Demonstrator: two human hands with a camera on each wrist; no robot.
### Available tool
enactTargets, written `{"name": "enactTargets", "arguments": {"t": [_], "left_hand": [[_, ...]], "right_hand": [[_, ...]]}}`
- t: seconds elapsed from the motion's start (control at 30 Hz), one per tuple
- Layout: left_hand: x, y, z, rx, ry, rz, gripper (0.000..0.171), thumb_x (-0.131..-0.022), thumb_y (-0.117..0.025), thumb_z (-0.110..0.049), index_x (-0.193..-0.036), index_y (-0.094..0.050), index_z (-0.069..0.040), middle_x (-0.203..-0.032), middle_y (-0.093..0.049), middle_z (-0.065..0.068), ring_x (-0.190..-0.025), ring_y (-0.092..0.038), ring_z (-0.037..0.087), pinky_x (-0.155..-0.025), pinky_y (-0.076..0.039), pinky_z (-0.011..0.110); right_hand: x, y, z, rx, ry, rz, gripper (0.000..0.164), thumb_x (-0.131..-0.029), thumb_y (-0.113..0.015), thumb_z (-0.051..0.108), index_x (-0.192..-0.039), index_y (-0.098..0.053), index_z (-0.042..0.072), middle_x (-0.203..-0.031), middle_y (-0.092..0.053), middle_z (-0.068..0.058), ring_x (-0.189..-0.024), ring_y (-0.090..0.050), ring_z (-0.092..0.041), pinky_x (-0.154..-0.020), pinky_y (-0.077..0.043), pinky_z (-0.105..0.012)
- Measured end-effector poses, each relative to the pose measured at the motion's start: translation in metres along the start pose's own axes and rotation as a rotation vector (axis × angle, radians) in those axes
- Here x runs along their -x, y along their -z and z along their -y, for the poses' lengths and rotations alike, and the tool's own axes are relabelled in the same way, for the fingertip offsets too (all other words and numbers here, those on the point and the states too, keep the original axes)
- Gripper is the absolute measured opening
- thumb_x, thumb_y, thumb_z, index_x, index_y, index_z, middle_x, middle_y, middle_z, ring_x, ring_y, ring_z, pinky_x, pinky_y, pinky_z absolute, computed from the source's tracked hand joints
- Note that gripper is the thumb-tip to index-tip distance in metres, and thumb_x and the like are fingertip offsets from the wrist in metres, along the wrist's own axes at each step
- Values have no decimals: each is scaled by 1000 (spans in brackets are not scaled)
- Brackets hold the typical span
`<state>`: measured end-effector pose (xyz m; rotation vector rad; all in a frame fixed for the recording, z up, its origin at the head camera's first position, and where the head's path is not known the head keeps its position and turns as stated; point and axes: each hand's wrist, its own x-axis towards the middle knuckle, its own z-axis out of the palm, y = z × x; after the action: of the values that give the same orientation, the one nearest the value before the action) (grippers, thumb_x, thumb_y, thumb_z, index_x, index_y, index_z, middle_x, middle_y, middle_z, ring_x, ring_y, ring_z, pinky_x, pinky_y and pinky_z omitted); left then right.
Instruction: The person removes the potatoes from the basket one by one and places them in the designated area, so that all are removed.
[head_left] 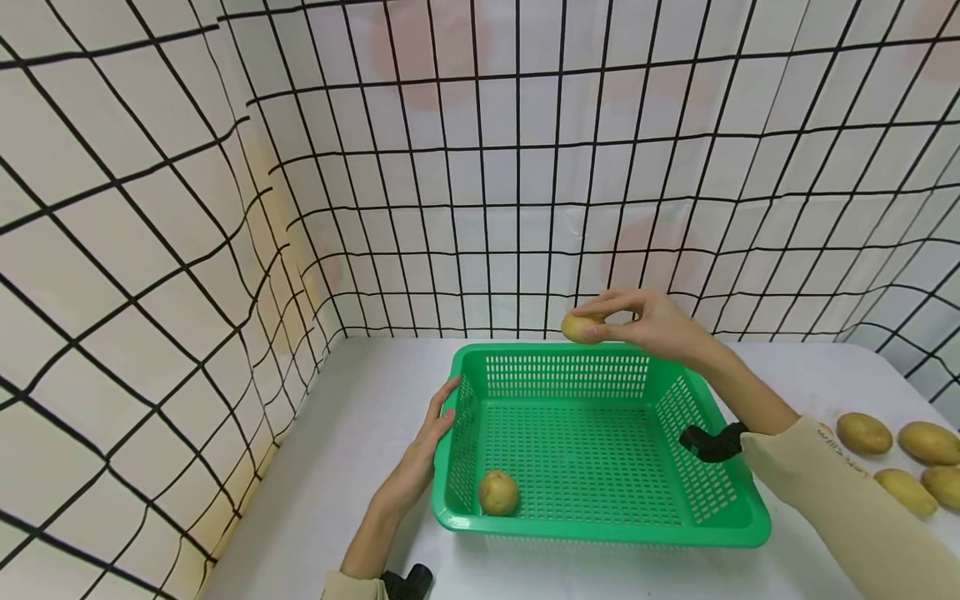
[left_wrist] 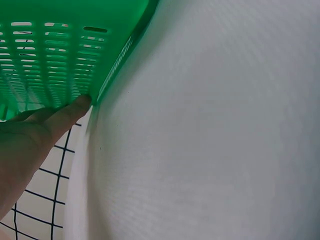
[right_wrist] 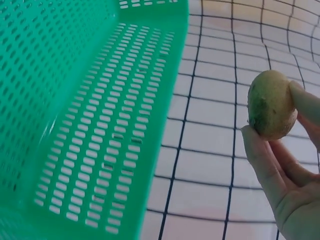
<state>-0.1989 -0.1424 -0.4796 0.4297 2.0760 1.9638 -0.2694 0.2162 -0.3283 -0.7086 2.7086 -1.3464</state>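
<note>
A green plastic basket with slotted walls stands on the white table. Inside it, in the near left corner, lies one potato. My right hand pinches another potato between thumb and fingertips, above the basket's far rim. In the right wrist view that potato shows a greenish patch on one side. My left hand rests against the outside of the basket's left wall, its fingers extended with the tips at the rim; the left wrist view shows the fingers laid along the slotted wall.
Several potatoes lie on the table to the right of the basket, partly behind the right sleeve. A black wire grid stands along the back and sides of the white table.
</note>
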Motion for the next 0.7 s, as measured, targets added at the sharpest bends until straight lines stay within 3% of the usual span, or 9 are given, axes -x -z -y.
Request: {"name": "enactTargets", "arguments": {"t": [0.23,0.5,0.7], "left_hand": [[0,0,1,4,6,2,49,-112,-29,-48,-159,-16,-51,-171,-11,-7,-156,-20,30,-119,-28,60],[0,0,2,1,8,-5,49,-112,-30,-50,-159,-16,-52,-171,-11,-6,-156,-19,31,-120,-27,63],[0,0,1,3,4,-6,49,-112,-30,-48,-159,-16,-52,-171,-11,-7,-157,-17,31,-120,-25,65]], "right_hand": [[23,25,-10,3,-38,-91,35,-96,-76,24,-130,-74,18,-139,-65,-8,-140,-48,-28,-109,-40,-68],[53,49,-24,69,-138,-144,43,-94,-78,30,-134,-71,16,-148,-58,-13,-155,-27,-41,-108,-25,-83],[79,61,-36,139,-186,-185,43,-96,-74,37,-136,-70,23,-138,-63,7,-139,-41,-21,-103,-40,-70]]}}
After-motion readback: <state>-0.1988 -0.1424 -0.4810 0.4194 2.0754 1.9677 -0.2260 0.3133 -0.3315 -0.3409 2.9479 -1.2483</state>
